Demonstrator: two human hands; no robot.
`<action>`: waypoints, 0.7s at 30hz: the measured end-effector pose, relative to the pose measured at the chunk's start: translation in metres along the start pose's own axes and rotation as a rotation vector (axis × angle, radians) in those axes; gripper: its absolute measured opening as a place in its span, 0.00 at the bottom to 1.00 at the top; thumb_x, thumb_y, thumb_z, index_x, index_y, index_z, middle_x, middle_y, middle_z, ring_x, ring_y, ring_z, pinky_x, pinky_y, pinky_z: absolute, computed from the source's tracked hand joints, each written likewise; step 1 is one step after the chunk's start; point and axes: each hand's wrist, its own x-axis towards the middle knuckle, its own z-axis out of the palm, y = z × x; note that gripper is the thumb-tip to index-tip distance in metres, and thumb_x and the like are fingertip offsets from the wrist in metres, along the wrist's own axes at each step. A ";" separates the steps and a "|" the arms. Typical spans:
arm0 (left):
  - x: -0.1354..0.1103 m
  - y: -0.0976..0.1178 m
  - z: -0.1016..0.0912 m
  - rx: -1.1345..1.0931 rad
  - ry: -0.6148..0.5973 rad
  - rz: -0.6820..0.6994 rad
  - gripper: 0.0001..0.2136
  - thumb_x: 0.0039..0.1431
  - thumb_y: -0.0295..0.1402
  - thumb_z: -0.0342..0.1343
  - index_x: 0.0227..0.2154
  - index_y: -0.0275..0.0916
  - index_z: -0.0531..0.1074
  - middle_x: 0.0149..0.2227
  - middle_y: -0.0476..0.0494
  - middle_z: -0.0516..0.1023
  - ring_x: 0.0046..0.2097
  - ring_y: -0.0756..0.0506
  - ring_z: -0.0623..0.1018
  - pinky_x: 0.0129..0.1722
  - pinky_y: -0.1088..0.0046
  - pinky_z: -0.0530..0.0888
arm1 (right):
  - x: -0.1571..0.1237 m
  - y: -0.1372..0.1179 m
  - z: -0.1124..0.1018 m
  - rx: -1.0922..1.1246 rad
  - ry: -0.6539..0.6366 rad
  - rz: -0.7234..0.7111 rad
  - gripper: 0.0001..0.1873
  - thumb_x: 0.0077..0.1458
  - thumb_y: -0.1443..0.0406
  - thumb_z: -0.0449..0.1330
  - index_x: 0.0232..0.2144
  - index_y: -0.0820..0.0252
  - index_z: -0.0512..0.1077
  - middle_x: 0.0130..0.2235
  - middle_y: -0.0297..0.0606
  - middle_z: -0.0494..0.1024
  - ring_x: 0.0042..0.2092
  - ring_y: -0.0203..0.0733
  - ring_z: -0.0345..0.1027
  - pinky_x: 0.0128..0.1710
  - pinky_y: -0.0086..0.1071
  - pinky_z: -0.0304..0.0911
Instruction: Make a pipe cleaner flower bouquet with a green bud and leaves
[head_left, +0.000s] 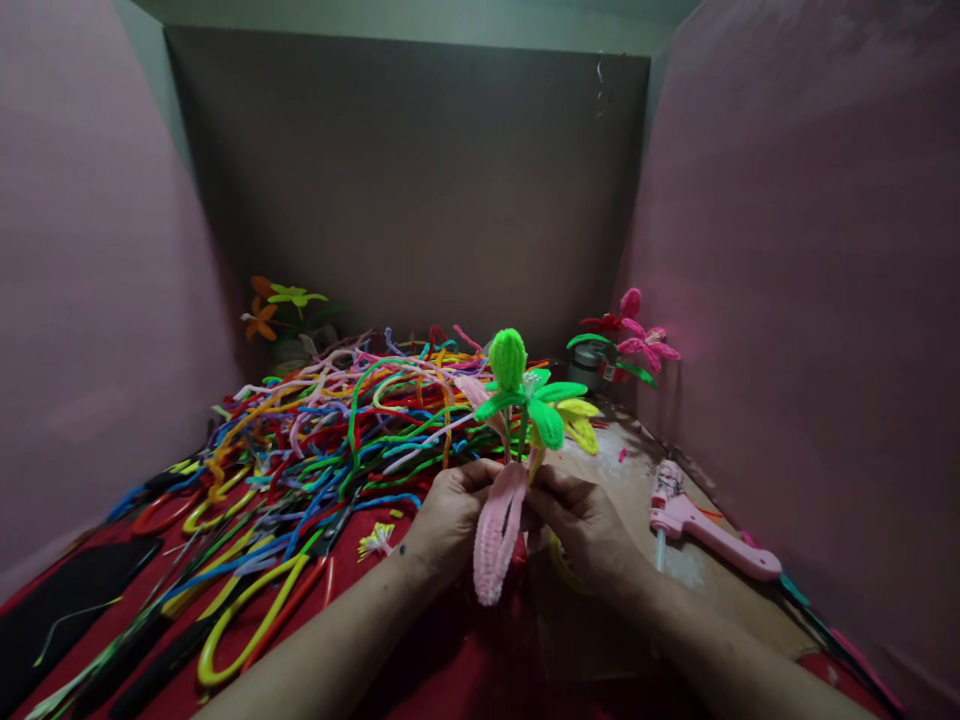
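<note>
flower bunch (541, 408) rises between left hand (454, 512) and right hand (583, 522), both pinching it.

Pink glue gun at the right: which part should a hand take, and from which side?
Probably the long handle, grasped from above and the right: it slants away from the barrel toward the right and the camera, lying along the board. Better to avoid the translucent rod at the barrel's near end.

Craft corner: glue gun (694, 520), scissors (325, 545), heaped pipe cleaners (375, 410).
</note>
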 end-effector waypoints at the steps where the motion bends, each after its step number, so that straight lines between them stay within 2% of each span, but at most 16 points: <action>1: 0.001 -0.001 -0.001 -0.007 0.001 0.001 0.10 0.35 0.31 0.68 0.20 0.32 0.74 0.18 0.49 0.74 0.18 0.53 0.70 0.21 0.78 0.68 | 0.000 0.001 -0.001 -0.012 -0.005 0.002 0.08 0.50 0.61 0.60 0.30 0.62 0.72 0.24 0.30 0.70 0.25 0.30 0.60 0.26 0.24 0.59; 6: 0.001 -0.003 0.000 0.015 -0.009 0.017 0.10 0.35 0.31 0.67 0.22 0.33 0.74 0.19 0.49 0.74 0.20 0.52 0.71 0.22 0.78 0.67 | 0.000 0.003 -0.003 -0.034 0.003 0.072 0.10 0.50 0.60 0.59 0.30 0.62 0.71 0.20 0.30 0.69 0.21 0.30 0.61 0.20 0.24 0.57; 13: -0.002 0.000 0.001 0.213 -0.073 0.099 0.10 0.45 0.36 0.62 0.21 0.34 0.71 0.16 0.51 0.68 0.17 0.56 0.63 0.17 0.80 0.56 | 0.002 -0.004 -0.001 0.075 0.028 0.109 0.13 0.47 0.59 0.61 0.32 0.63 0.71 0.18 0.30 0.70 0.17 0.32 0.62 0.16 0.25 0.60; 16: -0.003 0.001 0.000 0.188 -0.073 0.059 0.10 0.43 0.36 0.63 0.25 0.33 0.73 0.18 0.48 0.71 0.19 0.54 0.66 0.19 0.79 0.61 | 0.004 0.001 -0.002 0.137 0.034 0.137 0.14 0.45 0.58 0.63 0.30 0.64 0.71 0.18 0.31 0.71 0.17 0.32 0.63 0.16 0.25 0.59; 19: -0.003 0.001 0.000 0.160 -0.088 0.028 0.11 0.40 0.34 0.65 0.24 0.33 0.73 0.19 0.47 0.72 0.20 0.52 0.69 0.21 0.76 0.65 | 0.003 0.007 -0.004 0.210 0.027 0.164 0.14 0.43 0.58 0.64 0.29 0.64 0.72 0.17 0.32 0.71 0.18 0.32 0.63 0.17 0.25 0.60; 21: -0.004 0.002 0.000 0.149 -0.070 0.031 0.10 0.39 0.33 0.66 0.23 0.33 0.73 0.18 0.48 0.71 0.19 0.52 0.68 0.21 0.77 0.64 | 0.002 0.006 -0.004 0.237 0.016 0.167 0.15 0.42 0.59 0.65 0.31 0.63 0.74 0.18 0.32 0.72 0.19 0.32 0.63 0.18 0.26 0.60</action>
